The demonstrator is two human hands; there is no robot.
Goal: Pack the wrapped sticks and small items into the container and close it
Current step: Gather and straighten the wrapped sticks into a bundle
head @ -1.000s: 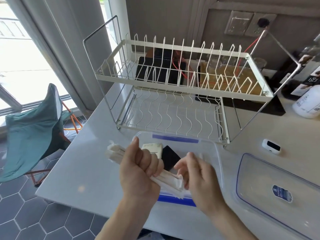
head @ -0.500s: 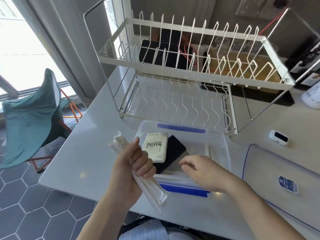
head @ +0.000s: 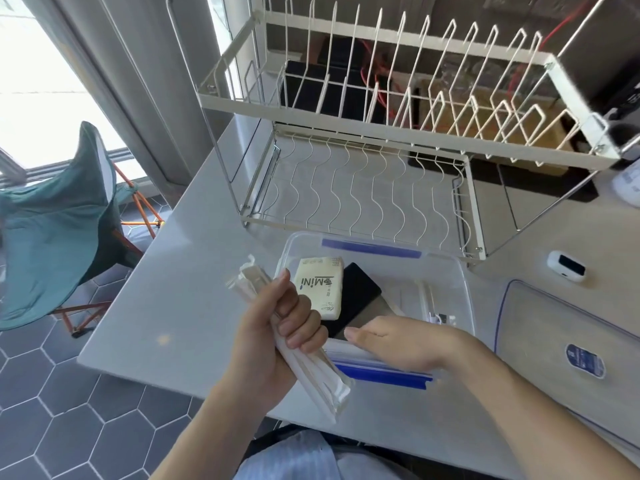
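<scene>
My left hand (head: 277,337) grips a bundle of white wrapped sticks (head: 311,375), held slanted just left of the clear container (head: 464,292). The container has blue clips and lies open on the counter. Inside it are a cream tissue pack (head: 320,289), a flat black item (head: 356,299) and a thin wrapped stick (head: 427,303) by the right wall. My right hand (head: 398,341) rests over the container's near rim with its fingers straight, holding nothing. The clear lid (head: 554,344) with a blue label lies on the counter to the right.
A white wire dish rack (head: 381,140) stands right behind the container. A small white device (head: 566,265) lies at the right. A white bottle (head: 627,181) sits at the far right edge. A teal folding chair (head: 59,220) stands on the floor beyond the counter's left edge.
My right hand has let go of the stick bundle and moved to the container's near rim. My left hand keeps the bundle. The view has tilted down and closer.
</scene>
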